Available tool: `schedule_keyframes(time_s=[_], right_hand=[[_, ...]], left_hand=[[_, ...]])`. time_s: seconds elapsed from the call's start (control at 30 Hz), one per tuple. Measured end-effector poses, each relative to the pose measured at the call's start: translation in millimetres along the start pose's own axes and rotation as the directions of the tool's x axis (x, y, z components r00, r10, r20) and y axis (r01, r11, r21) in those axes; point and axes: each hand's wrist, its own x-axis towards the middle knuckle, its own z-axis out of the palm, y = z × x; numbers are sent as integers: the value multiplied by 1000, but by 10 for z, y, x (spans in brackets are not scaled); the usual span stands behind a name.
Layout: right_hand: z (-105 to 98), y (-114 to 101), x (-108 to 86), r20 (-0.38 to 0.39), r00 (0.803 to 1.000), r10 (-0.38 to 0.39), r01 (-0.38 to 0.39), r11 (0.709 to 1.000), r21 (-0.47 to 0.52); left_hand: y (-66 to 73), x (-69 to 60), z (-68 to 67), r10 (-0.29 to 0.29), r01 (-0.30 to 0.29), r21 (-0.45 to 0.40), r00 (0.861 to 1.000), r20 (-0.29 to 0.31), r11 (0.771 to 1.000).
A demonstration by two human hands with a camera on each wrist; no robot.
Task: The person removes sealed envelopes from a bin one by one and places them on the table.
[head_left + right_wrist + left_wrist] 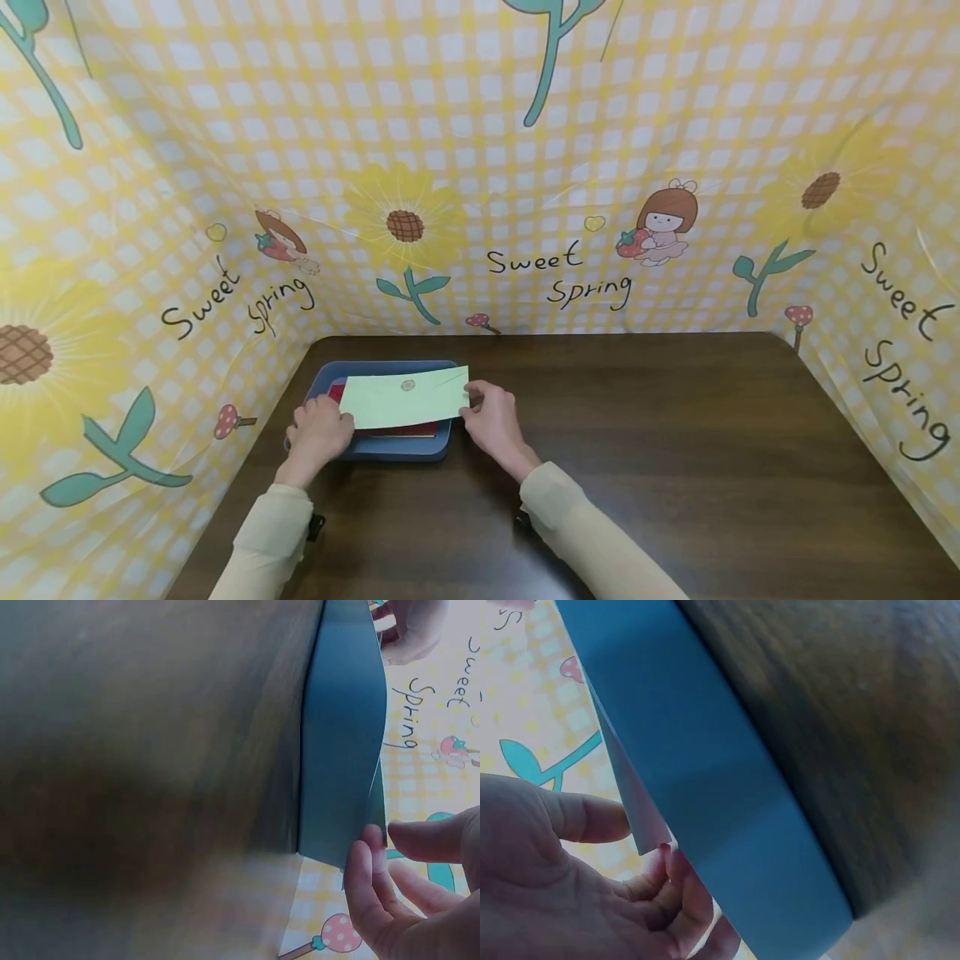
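A pale green envelope [405, 400] with a small round mark near its upper middle lies across the top of a blue tray [393, 450]. Its left end is pinched by my left hand [321, 429], thumb against fingers, as the left wrist view [570, 877] also shows. At the other end, my right hand [495, 423] pinches the right edge, which sits just past the tray's side. Beneath the envelope, something red and flat [337, 390] shows inside the tray; most of it is hidden.
The tray stands at the back left of a dark brown wooden table [637, 467]. A yellow checked cloth [480, 150] with flowers and lettering hangs behind and along both sides.
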Motion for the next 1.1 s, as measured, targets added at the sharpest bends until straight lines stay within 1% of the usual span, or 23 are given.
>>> schedule_keyframes(time_s=[0.1,0.23,0.43,0.57,0.77,0.97,1.1], right_hand=[[-8,16,9,-20,1000,17,-17,1000,-6],[-25,42,11,-28,997,72,-72,997,-15],[-52,73,27,-1,989,150,-149,988,-32],[-63,104,48,10,987,159,-158,987,-39],[-102,164,71,-23,983,184,-185,982,-39],[-153,192,71,17,974,224,-224,974,-36],[-198,188,67,30,971,236,-236,972,-10]], left_hand=[[16,2,-17,-6,7,-24,1000,13,1000],[23,8,3,-4,5,-43,1000,26,999],[31,22,25,-3,4,-37,1000,30,999],[59,11,29,14,-12,-44,999,39,999],[101,4,60,57,-54,-53,997,43,997],[125,2,94,54,-52,-38,997,55,998],[171,12,74,60,-58,-39,997,58,998]])
